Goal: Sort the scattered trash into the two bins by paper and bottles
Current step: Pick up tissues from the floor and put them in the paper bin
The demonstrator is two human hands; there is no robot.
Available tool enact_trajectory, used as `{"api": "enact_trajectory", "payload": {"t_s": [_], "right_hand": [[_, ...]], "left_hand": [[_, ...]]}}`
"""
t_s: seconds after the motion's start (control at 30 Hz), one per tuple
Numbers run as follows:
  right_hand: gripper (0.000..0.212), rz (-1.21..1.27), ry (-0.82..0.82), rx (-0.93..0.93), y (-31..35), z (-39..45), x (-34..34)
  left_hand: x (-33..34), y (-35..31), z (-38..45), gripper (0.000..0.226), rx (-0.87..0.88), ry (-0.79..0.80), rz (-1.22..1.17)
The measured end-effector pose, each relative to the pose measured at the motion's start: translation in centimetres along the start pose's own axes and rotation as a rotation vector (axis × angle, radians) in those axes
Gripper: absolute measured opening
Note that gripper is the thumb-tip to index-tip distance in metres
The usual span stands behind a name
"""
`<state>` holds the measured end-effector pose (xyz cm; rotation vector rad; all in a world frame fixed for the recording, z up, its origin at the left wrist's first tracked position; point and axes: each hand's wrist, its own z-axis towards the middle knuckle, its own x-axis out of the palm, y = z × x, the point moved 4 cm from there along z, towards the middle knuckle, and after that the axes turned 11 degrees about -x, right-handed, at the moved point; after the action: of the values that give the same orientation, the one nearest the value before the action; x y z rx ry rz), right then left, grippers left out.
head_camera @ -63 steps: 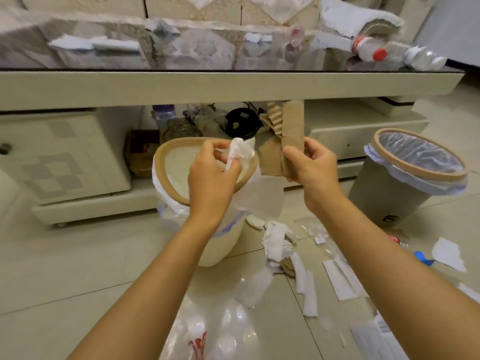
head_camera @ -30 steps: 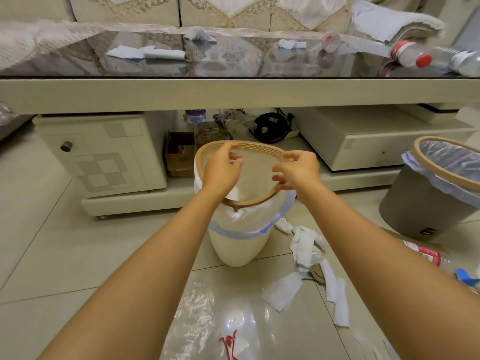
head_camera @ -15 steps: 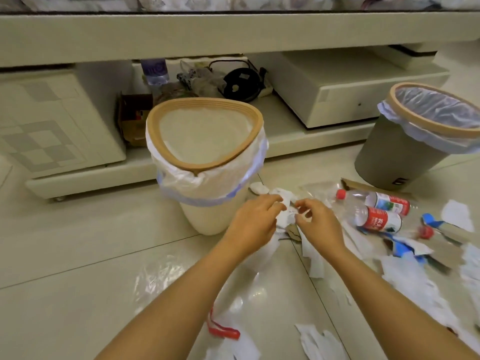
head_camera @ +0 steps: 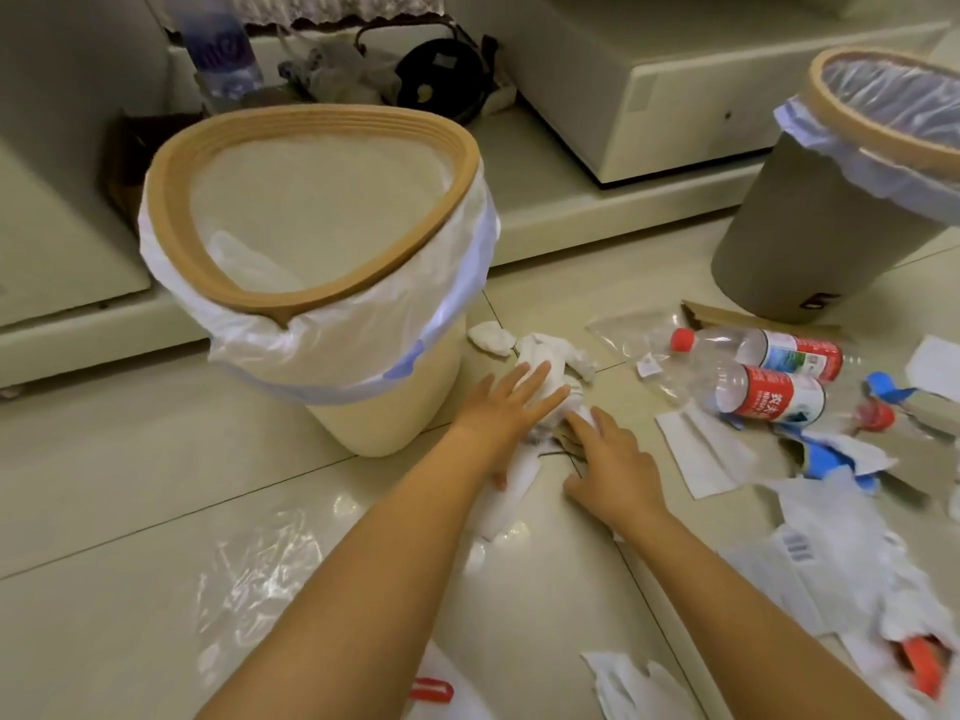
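A cream bin point(head_camera: 395, 418) with a tan rim and white liner stands at centre left; white paper lies inside it. A grey bin point(head_camera: 810, 236) with a liner stands at the right. Between them on the floor lies a heap of crumpled white paper point(head_camera: 550, 361). My left hand point(head_camera: 509, 407) lies flat on that paper with straight fingers. My right hand point(head_camera: 613, 459) rests palm down on paper scraps right beside it, fingers spread. Two clear bottles with red labels point(head_camera: 769, 392) lie on the floor to the right.
Flat paper sheets point(head_camera: 701, 454), blue scraps point(head_camera: 831, 454) and a cardboard strip point(head_camera: 727, 314) litter the floor at right. Clear plastic film point(head_camera: 254, 574) lies at lower left. A low cabinet with a shelf of clutter point(head_camera: 436, 80) runs behind the bins.
My hands dropped paper and cardboard into the cream bin, then came down to the floor. They have now spread flat over the paper heap beside the bin.
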<state>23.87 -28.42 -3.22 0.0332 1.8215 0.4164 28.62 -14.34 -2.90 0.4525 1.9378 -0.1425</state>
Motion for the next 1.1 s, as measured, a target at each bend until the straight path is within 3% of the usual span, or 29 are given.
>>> {"api": "enact_trajectory", "payload": {"t_s": [0.1,0.23,0.33,0.43,0.57,0.7,0.83,0.9,1.1], "right_hand": [[0.067,-0.037,0.009,-0.011,0.1,0.7,0.2],[0.047,-0.062,0.0,-0.022,0.2,1.2,0.3],[0.039,-0.018,-0.031,-0.029,0.0,0.8,0.5],[0.037,0.113,-0.108,0.018,-0.9,0.1,0.3],[0.038,0.326,-0.26,0.089,-1.9,-0.8,-0.9],[0.038,0.531,-0.391,0.178,-2.8,-1.0,-2.2],[0.043,0.582,-0.478,0.259,-4.8,-1.4,-3.1],[0.043,0.568,-0.499,0.279,-6.0,-1.7,-3.7],[0.04,0.473,-0.48,0.329,-9.6,-2.1,-4.0]], "left_hand": [[0.4,0.3,1.0,0.138,0.024,0.073,0.011],[0.5,0.8,1.0,0.122,0.052,-0.018,0.021],[0.4,1.0,0.6,0.093,0.068,-0.078,-0.048],[0.8,1.5,-0.1,0.069,0.021,-0.034,-0.227],[1.5,1.6,-1.3,0.019,0.021,-0.07,-0.291],[2.3,1.3,-1.9,0.017,0.005,-0.118,-0.365],[-1.1,0.2,-2.9,0.018,0.013,-0.359,-0.588],[-2.8,-0.4,-2.7,0.019,-0.031,-0.404,-0.708],[-3.7,-2.6,1.1,0.033,-0.011,-0.307,-0.483]]}}
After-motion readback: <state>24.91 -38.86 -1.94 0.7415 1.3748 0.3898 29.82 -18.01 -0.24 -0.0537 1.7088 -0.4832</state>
